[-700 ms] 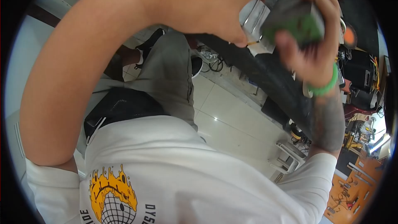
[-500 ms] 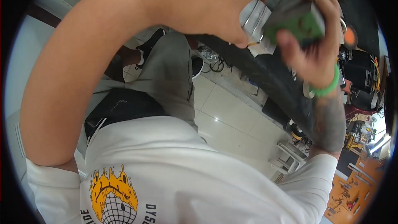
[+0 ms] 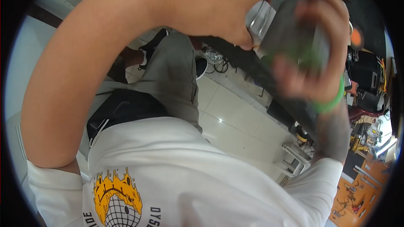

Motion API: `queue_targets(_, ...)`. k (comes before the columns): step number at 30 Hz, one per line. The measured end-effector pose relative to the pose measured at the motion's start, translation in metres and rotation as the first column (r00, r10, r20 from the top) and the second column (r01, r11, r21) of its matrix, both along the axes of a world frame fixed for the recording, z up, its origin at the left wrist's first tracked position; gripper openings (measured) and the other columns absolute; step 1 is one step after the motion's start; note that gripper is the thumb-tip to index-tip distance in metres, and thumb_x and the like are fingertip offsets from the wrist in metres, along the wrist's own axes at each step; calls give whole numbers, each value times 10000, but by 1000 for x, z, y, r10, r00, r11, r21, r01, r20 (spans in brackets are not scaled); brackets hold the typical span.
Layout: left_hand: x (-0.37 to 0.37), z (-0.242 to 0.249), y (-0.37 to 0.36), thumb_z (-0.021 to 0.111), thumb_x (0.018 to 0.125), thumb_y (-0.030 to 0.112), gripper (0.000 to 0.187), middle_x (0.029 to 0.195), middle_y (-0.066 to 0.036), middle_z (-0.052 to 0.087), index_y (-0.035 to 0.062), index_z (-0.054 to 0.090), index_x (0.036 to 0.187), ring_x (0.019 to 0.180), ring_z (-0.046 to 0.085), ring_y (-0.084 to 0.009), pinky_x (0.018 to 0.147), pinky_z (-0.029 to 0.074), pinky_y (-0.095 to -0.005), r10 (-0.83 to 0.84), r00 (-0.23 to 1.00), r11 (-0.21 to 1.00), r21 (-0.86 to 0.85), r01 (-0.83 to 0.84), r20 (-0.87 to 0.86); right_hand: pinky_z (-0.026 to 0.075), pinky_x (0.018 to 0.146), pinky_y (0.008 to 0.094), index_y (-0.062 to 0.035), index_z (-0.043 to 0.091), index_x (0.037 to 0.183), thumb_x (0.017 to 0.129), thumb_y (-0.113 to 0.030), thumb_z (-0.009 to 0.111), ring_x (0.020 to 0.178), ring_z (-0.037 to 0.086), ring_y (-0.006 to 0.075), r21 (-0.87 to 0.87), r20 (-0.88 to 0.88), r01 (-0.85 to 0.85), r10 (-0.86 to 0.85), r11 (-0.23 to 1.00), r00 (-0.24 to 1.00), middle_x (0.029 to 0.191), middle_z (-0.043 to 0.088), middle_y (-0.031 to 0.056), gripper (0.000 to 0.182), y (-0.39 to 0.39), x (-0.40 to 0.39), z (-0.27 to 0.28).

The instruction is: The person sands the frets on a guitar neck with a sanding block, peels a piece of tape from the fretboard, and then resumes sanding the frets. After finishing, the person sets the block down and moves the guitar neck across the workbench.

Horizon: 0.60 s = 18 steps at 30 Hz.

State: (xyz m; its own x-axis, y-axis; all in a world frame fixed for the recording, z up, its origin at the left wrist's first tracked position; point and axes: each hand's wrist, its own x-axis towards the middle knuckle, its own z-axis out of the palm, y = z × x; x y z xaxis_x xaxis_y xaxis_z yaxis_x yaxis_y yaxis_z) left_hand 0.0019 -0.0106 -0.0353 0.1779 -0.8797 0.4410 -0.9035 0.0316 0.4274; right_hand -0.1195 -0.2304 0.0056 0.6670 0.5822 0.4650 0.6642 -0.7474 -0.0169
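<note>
My left hand [image 3: 219,10] reaches across the top of the view, its thumb pressed along the lower edge of a shiny silver metal piece [image 3: 260,19] with straight edges or grooves. The hand's other fingers are hidden behind it. Close to the metal piece, my right hand [image 3: 322,54] is wrapped round a grey block with a green face [image 3: 290,27], thumb on the near side and fingers over the far end. Motion smears this block and the hand. A green band [image 3: 332,103] circles my right wrist.
A dark workbench [image 3: 240,59] runs diagonally below the hands. Black equipment [image 3: 364,75] and an orange round object [image 3: 356,38] lie at the right. A white stool [image 3: 292,159] stands on the tiled floor, near an orange tool board [image 3: 357,197]. Cables [image 3: 221,63] lie by the bench.
My right hand has moved toward my body with the block, along the metal piece, and is more blurred. My left hand has hardly moved and keeps its hold.
</note>
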Motion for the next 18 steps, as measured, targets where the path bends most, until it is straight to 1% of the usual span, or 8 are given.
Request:
queue_targets(1, -2, 2, -1, 862, 759, 187, 790, 1099, -270, 696, -72, 392, 1339, 1073, 651, -486, 901, 525, -488, 14, 999, 998, 54, -12, -47, 475, 1032, 457, 13, 565, 1273, 741, -424, 844, 1228, 581, 376, -87, 135, 104, -92, 991, 987, 1378, 515, 285, 743, -16, 18, 0)
queue_targets(5, -16, 31, 10, 866, 751, 182, 793, 1080, -265, 701, -72, 391, 1332, 1066, 651, -488, 891, 527, -494, 47, 998, 994, 106, -41, -51, 465, 1044, 455, 14, 562, 1293, 768, -420, 838, 1239, 574, 383, -90, 37, 19, -16, 996, 999, 1364, 524, 279, 735, 6, -8, 0)
queue_targets(6, -18, 27, 9, 866, 751, 182, 793, 1080, -265, 701, -72, 391, 1332, 1066, 651, -488, 891, 527, -494, 31, 997, 993, 112, -24, -66, 467, 1043, 477, 2, 568, 1274, 759, -440, 843, 1240, 572, 398, 28, 92, 86, -88, 996, 992, 1359, 516, 300, 733, -3, 13, -6)
queue_targets(8, -9, 25, 9, 868, 751, 185, 797, 1065, -266, 701, -72, 388, 1335, 1060, 653, -487, 883, 528, -496, -34, 992, 998, 39, 39, -119, 460, 1049, 456, 12, 562, 1300, 805, -424, 827, 1255, 570, 370, -29, 64, 2, 0, 1000, 998, 1372, 529, 264, 711, 1, -4, -4)
queue_targets(10, -11, 29, 10, 867, 755, 191, 796, 1074, -266, 701, -71, 390, 1336, 1062, 654, -486, 884, 527, -495, -29, 993, 993, 108, 41, -113, 464, 1047, 463, 7, 568, 1300, 796, -401, 836, 1255, 570, 374, -20, 71, 33, -31, 999, 997, 1372, 526, 265, 701, -3, 3, -5)
queue_targets(13, -11, 24, 7, 868, 757, 199, 797, 1070, -273, 702, -69, 389, 1334, 1046, 659, -492, 871, 531, -496, 0, 998, 998, 58, 4, -67, 472, 1042, 476, -4, 580, 1299, 780, -355, 855, 1257, 571, 383, -19, 89, 105, -103, 994, 991, 1372, 520, 268, 685, -5, 2, -2)
queue_targets(15, -3, 10, -3, 868, 760, 211, 806, 1077, -285, 697, -68, 386, 1342, 1050, 659, -495, 875, 530, -498, 83, 995, 995, 50, -86, 55, 495, 1020, 476, -24, 596, 1288, 748, -387, 870, 1234, 586, 396, -72, 55, 13, -9, 997, 998, 1370, 515, 289, 707, 9, -2, 2)
queue_targets(18, -6, 22, 5, 867, 762, 219, 817, 1084, -291, 692, -71, 382, 1351, 1062, 656, -492, 889, 527, -497, -15, 993, 996, 81, 25, -119, 517, 997, 476, -44, 611, 1277, 715, -418, 885, 1210, 602, 408, -108, -14, -38, 37, 993, 999, 1369, 510, 309, 729, 11, -14, 1)
